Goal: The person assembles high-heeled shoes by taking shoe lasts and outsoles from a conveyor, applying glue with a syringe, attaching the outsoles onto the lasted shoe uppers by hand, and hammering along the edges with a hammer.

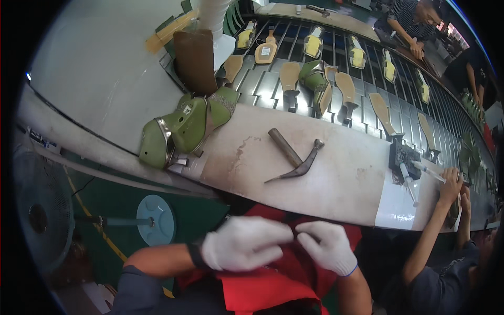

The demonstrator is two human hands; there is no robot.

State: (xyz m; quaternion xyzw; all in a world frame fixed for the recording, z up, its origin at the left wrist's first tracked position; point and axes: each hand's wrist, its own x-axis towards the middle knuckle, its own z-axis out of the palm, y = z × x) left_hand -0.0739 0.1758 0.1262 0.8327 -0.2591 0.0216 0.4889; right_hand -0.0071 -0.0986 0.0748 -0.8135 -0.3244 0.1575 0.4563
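Observation:
My left hand [247, 244], in a white glove, is held over the red apron [262, 291] at my lap. Its fingers stretch to the right with the thumb apart, and motion blurs it slightly. Facing it, my right hand [328, 247], also gloved, has fingers pointing left and the thumb a little apart. The fingertips of both nearly meet, and no object shows clearly in either hand. Beyond them on the bench [331, 194] lies a hammer [299, 160] with a wooden handle and curved head. Green shoes on lasts [191, 126] stand at the bench's left end.
A slatted metal conveyor [268, 86] behind the bench carries tan soles [380, 113], a green shoe [315, 81] and yellow-padded pieces [313, 43]. Syringes [408, 184] rest by a black tray [401, 155]. A co-worker's hands [454, 189] work at right. A fan [39, 210] stands left.

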